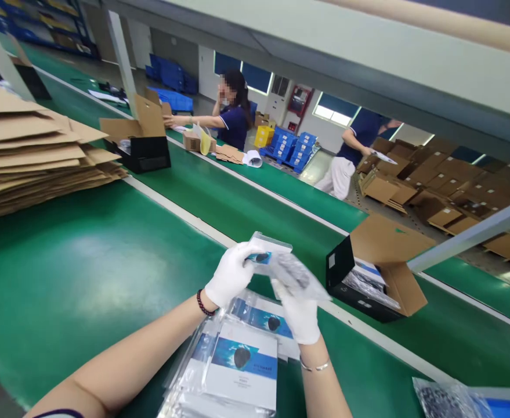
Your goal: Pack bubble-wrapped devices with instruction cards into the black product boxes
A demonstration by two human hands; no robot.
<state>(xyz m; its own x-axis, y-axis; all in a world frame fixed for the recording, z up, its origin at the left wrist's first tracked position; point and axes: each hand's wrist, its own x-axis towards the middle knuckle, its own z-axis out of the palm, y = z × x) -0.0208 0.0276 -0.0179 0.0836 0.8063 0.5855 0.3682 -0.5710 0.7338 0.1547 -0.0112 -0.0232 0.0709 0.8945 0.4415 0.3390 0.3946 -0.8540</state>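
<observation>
Both my hands wear white gloves and meet above the green bench. My left hand (232, 273) pinches a clear plastic bag with a booklet (272, 258) at its left edge. My right hand (299, 310) grips the same bag from below on the right. Beneath my wrists lies a loose pile of white-and-blue booklets in clear bags (241, 360). An open cardboard box with a black unit inside (376, 273) stands just right of my hands on the conveyor belt.
A tall stack of flat cardboard (28, 151) sits at the left. Another open box (139, 139) stands farther up the belt, where a person in a dark blue top (231, 116) reaches toward it. A second person (350, 151) stands by stacked cartons (437, 186). More bagged items (450, 397) lie at the bottom right.
</observation>
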